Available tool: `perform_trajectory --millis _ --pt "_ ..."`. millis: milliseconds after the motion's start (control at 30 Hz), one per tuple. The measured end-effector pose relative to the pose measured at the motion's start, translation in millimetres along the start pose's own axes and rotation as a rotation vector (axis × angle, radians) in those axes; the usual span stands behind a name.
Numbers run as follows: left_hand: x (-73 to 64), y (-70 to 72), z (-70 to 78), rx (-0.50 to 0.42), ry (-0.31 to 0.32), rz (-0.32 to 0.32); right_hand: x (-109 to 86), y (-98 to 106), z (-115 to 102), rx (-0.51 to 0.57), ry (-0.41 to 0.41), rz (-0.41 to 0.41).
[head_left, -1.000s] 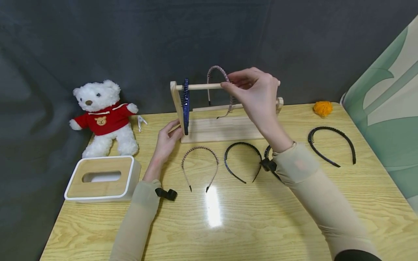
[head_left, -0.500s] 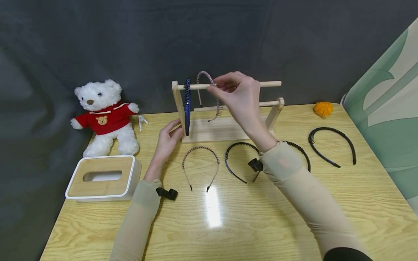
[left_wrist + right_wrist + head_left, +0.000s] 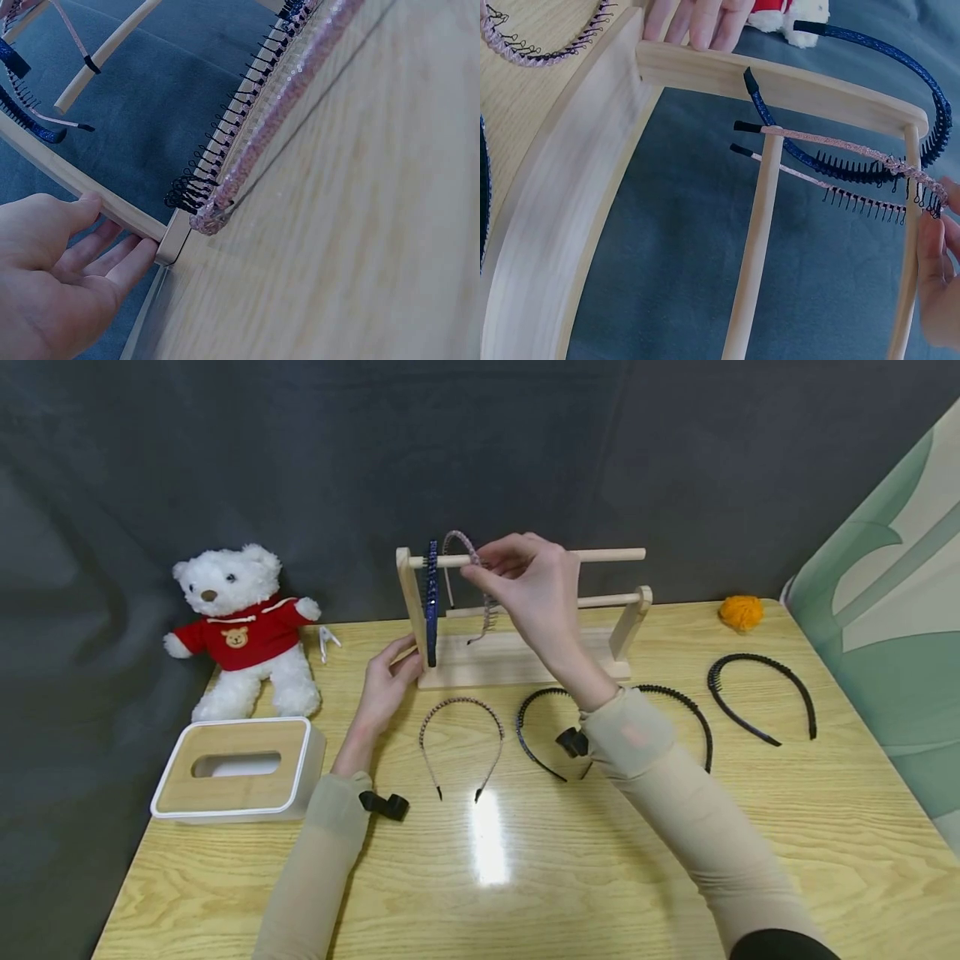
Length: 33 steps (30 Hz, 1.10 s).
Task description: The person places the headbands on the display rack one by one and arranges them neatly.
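one pink headband (image 3: pixel 832 140), around upper rod (image 3: pixel 611 555), pinched in curled right hand (image 3: pixel 531 585); one wooden rack (image 3: pixel 487 662), nine-o'clock post (image 3: pixel 409 593) gripped by left hand (image 3: pixel 385 687); one blue headband (image 3: pixel 431 610) alongside.

The head view looks forward and down from above; both wrist views, much closer, share the wooden rack (image 3: pixel 487 664).
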State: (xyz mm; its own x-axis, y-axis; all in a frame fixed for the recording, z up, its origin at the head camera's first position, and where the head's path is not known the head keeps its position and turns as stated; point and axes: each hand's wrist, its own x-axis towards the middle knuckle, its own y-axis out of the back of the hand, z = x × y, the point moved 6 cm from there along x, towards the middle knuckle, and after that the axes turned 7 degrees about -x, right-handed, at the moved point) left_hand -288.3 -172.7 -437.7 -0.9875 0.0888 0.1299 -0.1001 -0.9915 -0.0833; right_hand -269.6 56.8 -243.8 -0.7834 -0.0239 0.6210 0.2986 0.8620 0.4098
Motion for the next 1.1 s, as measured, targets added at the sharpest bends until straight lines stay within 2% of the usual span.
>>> perform_trajectory --millis 167,433,600,1100 --pt "0.2 -0.1 -0.7 0.002 0.003 -0.001 -2.3 -4 0 -0.025 0.000 0.009" --pt "-0.5 1.1 -1.6 0.013 0.009 0.000 -5.7 -9 -2 -0.044 0.044 0.031" --pt "-1.0 1.2 -2.1 0.010 0.011 -0.004 -7.6 -11 -3 -0.062 0.035 0.030" --pt "-0.6 0.1 -2.2 0.008 0.011 -0.008 -10.5 -13 -8 -0.038 0.049 0.040"
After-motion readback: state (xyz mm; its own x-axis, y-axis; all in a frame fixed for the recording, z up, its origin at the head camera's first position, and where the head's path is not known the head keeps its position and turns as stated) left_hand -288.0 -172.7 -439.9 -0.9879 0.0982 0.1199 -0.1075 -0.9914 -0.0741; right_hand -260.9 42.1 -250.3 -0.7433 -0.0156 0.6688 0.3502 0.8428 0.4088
